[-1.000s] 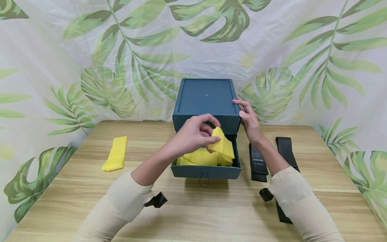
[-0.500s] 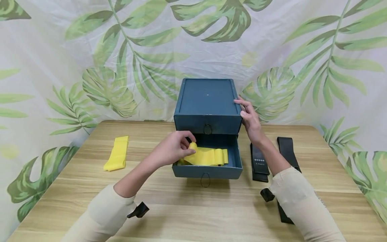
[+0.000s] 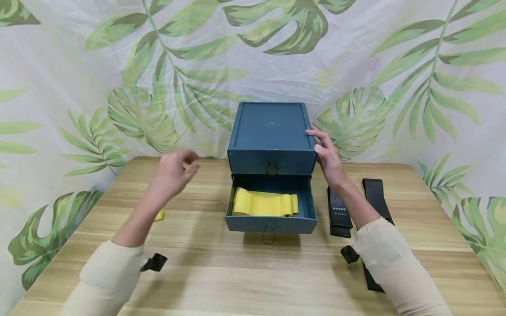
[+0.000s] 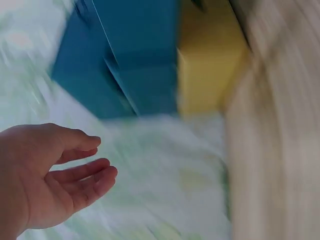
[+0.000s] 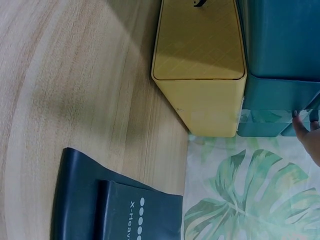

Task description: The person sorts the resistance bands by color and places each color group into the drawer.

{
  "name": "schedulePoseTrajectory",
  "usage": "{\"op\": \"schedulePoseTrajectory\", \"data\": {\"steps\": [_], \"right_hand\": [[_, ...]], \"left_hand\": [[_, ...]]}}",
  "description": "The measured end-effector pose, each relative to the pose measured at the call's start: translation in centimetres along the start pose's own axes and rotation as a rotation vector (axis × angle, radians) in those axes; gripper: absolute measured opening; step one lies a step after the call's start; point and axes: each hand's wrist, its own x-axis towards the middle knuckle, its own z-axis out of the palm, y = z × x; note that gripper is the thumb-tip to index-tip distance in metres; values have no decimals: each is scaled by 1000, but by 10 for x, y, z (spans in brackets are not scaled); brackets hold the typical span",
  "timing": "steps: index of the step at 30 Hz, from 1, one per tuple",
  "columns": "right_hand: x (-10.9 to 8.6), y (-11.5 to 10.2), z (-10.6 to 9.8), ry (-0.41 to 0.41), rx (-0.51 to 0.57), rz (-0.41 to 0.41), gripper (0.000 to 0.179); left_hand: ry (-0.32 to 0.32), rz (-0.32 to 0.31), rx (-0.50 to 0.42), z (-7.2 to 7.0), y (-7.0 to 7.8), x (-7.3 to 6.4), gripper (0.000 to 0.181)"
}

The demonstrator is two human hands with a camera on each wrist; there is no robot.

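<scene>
Clearly, the plainest writing is on the folded black band (image 5: 120, 215): a row of pale dots, with "X-Heavy" printed beside them. It lies on the bench (image 3: 245, 272), to the right of the blue drawer unit (image 3: 270, 125). A second black band (image 3: 373, 193) lies further right, partly covered by the right sleeve (image 3: 395, 263).

The unit's upper drawer (image 3: 251, 162) is pushed in, with a dark loop pull (image 3: 272, 169) on its front. The lower drawer (image 3: 243, 224) is pulled out and contains a yellow band (image 3: 265, 204), folded in loose waves, with bare drawer floor to its right. Beneath the blue unit, a yellow box (image 5: 200, 75) stands on the bench.

Of the two hands, the left hand (image 3: 173, 172) is in the air left of the unit, fingers loosely bent, holding nothing. Below it, another yellow piece (image 3: 160, 215) is mostly hidden behind the forearm, probably a band too. The right hand (image 3: 329, 158) rests its fingers against the unit's upper right edge.
</scene>
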Motion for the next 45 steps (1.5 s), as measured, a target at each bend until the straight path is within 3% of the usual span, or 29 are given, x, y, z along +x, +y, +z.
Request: {"op": "schedulePoseTrajectory", "data": {"steps": [3,7,11,15,22,28,32,36,41,45], "right_hand": [[1,0,0,-2,-5,-5,46],[2,1,-2,-2,-16,-6,46],[2,3,-3,1,-14,-3,46],[1,3,-2,0,-4,1,46],[1,4,-3,-7,-1,-7,46],[1,3,-4,-19,-6,3,49],[1,2,-3,-16,-6,0,50],[1,0,-1,-17,-5,-7,49],[1,1,-1,-13,-2,-13,47],[0,2,-2,-13,-2,-9,48]], "left_hand": [[-24,-55,39,-3,-51,3,19],[-170,-183,97,-4,-107,0,33],[-323,-291,157,-2,-143,-7,48],[-403,-342,180,2,-164,-14,56],[-464,-372,213,7,-174,-18,62],[-398,-293,268,12,-179,-13,57],[-347,-253,282,12,-181,-12,35],[-372,-260,274,8,-179,-12,12],[-406,-258,264,1,-175,-12,4],[-429,-243,270,-3,-172,-13,22]]}}
